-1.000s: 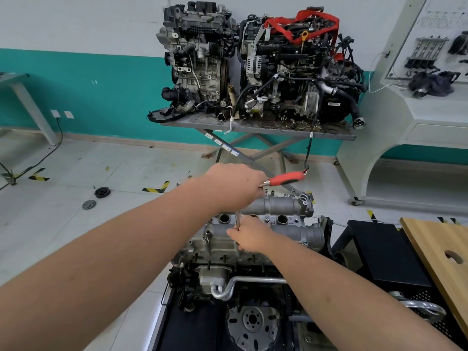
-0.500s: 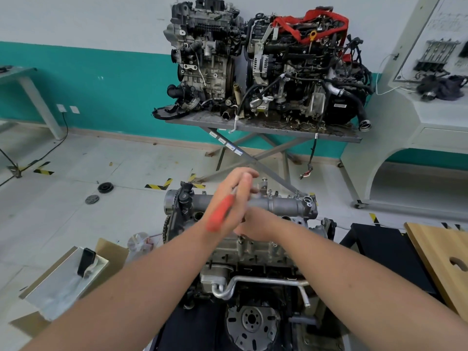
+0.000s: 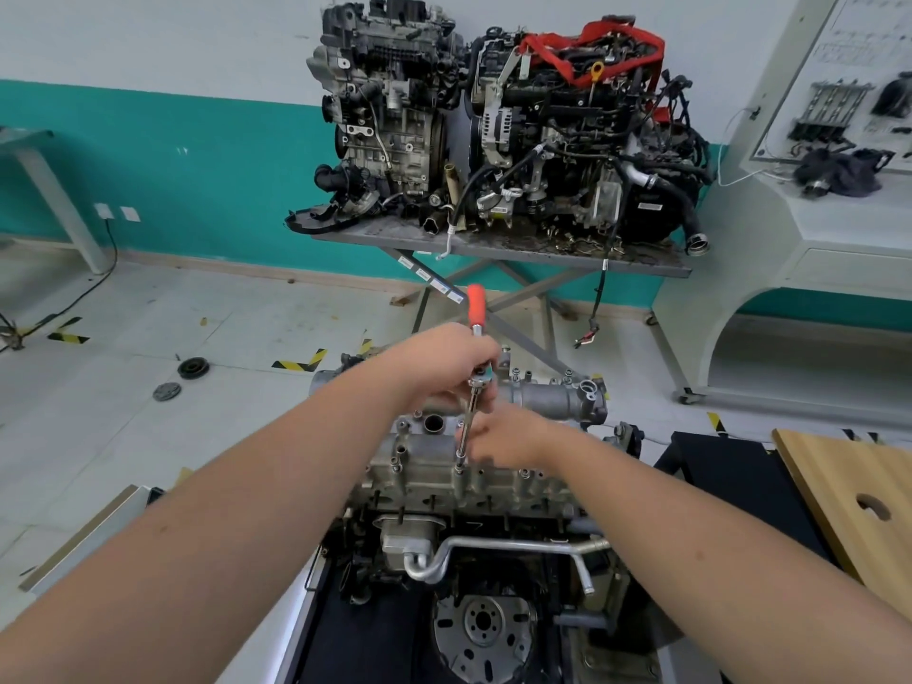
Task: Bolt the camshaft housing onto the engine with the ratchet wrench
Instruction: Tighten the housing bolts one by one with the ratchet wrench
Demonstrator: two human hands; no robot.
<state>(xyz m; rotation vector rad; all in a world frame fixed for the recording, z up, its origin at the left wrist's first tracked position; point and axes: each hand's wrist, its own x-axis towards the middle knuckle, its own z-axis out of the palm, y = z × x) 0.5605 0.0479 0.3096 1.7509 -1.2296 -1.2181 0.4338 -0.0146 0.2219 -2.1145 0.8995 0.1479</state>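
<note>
The grey aluminium camshaft housing (image 3: 543, 394) sits on top of the engine (image 3: 444, 486) in front of me. A ratchet wrench (image 3: 476, 308) with an orange handle points up and away, its long extension bar (image 3: 466, 427) reaching down to a bolt on the housing's near side. My left hand (image 3: 434, 362) grips the wrench at its head. My right hand (image 3: 508, 436) curls round the extension bar lower down.
Two other engines (image 3: 493, 130) stand on a scissor-lift table (image 3: 493, 249) behind. A wooden board (image 3: 863, 496) lies at the right over a black cart (image 3: 715, 461). A white training console (image 3: 814, 214) is at far right, a cardboard box (image 3: 98, 530) at the left.
The orange handle swung from pointing right, round toward me, to pointing up and away. My right hand stayed on the extension bar. The camera view shifted slightly.
</note>
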